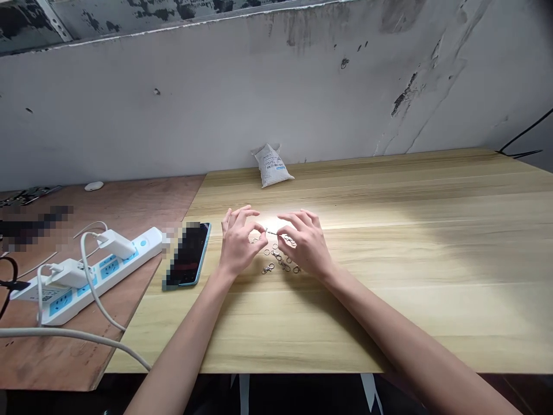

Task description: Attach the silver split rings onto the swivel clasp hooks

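My left hand (pixel 241 243) and my right hand (pixel 306 243) are raised a little over the table, thumb and forefinger of each pinched together. Between their fingertips stretches a small thin metal piece (pixel 271 232), apparently a swivel lobster clasp with a ring; its ends are hidden by the fingers. Below lie several loose metal lobster clasps, one lobster clasp (pixel 268 268) standing apart at the near left. Small split rings are scattered among them, such as a split ring (pixel 266 252). Part of the pile is covered by my right hand.
Left of my left hand lies a phone (pixel 190 255) on the wooden table (pixel 415 276). A white power strip (pixel 103 276) with chargers and cables occupies the brown board (pixel 129 202). Against the wall rests a clear packet (pixel 272 166) with white contents.
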Demonstrator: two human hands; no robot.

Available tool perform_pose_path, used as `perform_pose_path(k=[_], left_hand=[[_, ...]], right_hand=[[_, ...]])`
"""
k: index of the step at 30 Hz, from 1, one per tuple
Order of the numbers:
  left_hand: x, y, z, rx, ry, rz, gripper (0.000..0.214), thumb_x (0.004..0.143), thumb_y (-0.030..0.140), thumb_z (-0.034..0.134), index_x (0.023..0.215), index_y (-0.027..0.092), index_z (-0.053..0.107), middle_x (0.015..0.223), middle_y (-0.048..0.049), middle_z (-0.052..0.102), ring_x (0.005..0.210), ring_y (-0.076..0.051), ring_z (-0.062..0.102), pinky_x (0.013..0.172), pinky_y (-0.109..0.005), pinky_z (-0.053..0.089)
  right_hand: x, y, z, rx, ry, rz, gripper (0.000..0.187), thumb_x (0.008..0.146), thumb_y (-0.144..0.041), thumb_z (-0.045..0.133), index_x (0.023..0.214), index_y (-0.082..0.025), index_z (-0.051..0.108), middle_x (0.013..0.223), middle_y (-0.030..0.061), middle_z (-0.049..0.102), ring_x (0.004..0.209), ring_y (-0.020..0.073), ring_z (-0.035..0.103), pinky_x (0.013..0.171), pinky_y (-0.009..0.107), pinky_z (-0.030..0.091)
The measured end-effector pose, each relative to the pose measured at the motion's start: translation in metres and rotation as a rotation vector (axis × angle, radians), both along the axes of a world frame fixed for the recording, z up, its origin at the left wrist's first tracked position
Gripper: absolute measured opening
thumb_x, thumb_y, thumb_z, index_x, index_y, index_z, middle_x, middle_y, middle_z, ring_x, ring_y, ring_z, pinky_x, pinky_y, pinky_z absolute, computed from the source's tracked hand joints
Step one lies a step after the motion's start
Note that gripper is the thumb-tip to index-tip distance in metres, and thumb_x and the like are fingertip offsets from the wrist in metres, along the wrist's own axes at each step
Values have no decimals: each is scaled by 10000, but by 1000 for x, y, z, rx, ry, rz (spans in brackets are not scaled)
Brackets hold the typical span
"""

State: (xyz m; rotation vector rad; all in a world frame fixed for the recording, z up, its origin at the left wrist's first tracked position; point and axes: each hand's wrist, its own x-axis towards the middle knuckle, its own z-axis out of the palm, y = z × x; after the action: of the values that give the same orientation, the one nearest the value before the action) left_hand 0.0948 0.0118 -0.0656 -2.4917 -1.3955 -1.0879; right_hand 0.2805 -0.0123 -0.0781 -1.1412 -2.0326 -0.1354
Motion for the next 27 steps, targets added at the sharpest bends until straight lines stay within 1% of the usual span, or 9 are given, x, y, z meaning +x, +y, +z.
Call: perform_pose_path(k=[2,5,7,9,12,15,18,21,27], left_hand=[[0,0,0,-9,2,4,57,782,200,683,756,240,652,1201,-29,646,1293,-281,483,1151,-575,231],[-1,1,-2,-22,14,-3,51,792,203,674,759,234,652,1220,-38,638,1314,-281,473,1157,-579,221],[0,1,-2,-29,30,-24,47,801,202,663,766,231,652,1226,-42,636,1331,-280,463,1163,-577,217],[1,0,-3,-22,47,-50,51,811,200,654,771,231,654,1242,-42,631,1356,-276,441,1174,-569,211],[4,-2,-2,15,69,-100,53,827,213,652,778,231,659,1288,-43,614,1388,-270,406,1184,-542,225],[7,-4,-2,61,99,-150,48,835,210,647,795,227,667,1324,-51,602,1397,-268,398,1178,-519,258],[9,-6,-1,101,113,-172,62,837,189,639,798,225,671,1328,-49,607,1388,-268,413,1174,-516,266],[9,-6,0,132,110,-181,64,829,179,647,785,221,668,1315,-48,619,1370,-272,438,1171,-522,269],[10,-5,-1,173,154,-203,89,822,181,648,744,222,661,1283,-38,641,1332,-279,476,1156,-539,287]], right_hand=[[0,0,1,50,-80,23,138,878,-169,555,832,-244,661,1250,58,652,1153,247,559,1079,493,313],[1,1,3,44,-182,76,173,872,-142,542,825,-247,672,1288,56,633,1206,251,539,1120,511,275],[5,3,3,15,-201,89,143,875,-188,561,816,-239,681,1297,73,624,1228,270,522,1132,538,253],[9,5,1,-17,-171,82,135,886,-289,586,833,-229,694,1286,93,624,1237,282,511,1132,554,247],[14,8,-4,-87,-120,60,245,934,-395,535,991,-226,703,1317,113,602,1259,283,493,1117,569,260],[15,8,-7,-192,-125,110,280,983,-354,454,1100,-234,679,1378,121,558,1306,286,456,1092,585,285],[15,8,-8,-282,-144,201,259,989,-322,442,1049,-237,679,1409,107,531,1352,283,412,1088,584,294],[17,9,-8,-313,-132,223,235,984,-327,458,990,-225,670,1396,100,543,1359,275,407,1088,577,305],[24,13,-7,-226,-219,156,190,951,-313,531,898,-216,684,1347,94,577,1367,293,399,1114,607,258]])
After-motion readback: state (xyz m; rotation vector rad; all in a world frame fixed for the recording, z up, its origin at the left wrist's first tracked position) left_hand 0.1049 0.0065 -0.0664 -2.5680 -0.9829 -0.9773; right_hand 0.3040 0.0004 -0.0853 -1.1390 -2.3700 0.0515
